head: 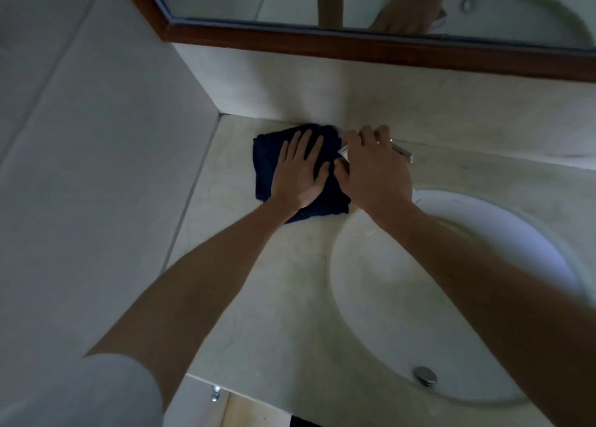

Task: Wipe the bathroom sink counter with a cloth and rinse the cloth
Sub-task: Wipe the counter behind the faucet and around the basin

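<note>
Sleeve [80,391]: pale fabric, nearest the camera on the left arm; soft, blurred
Drain [425,376]: round bright metal stopper low in the basin
Sink [371,297]: oval white basin set into the counter, glossy and smooth, looks dry from here
Counter [258,297]: pale stone-look slab, faint veining, matt; runs left of the basin into the wall corner
Left hand [298,172]: fingers straight and spread, palm flat, pressing down on the cloth; nothing gripped
Cloth [332,197]: dark navy, soft ribbed weave, folded to a rough square; lies on the counter's back left corner, its far edge at the backsplash
Right hand [374,168]: fingers curled round the tap handle, thumb tucked near the cloth edge
Tap [403,151]: slim squared chrome bar, mostly hidden by the hand; no water seen
Step in hand: wiping, judged from the flat press; rinse not yet begun
Next move calls for: steady downward pressure, sweeping the cloth out of the corner toward the basin rim, keeping the fold together
Mirror [387,44]: dark wooden frame above the backsplash
</note>
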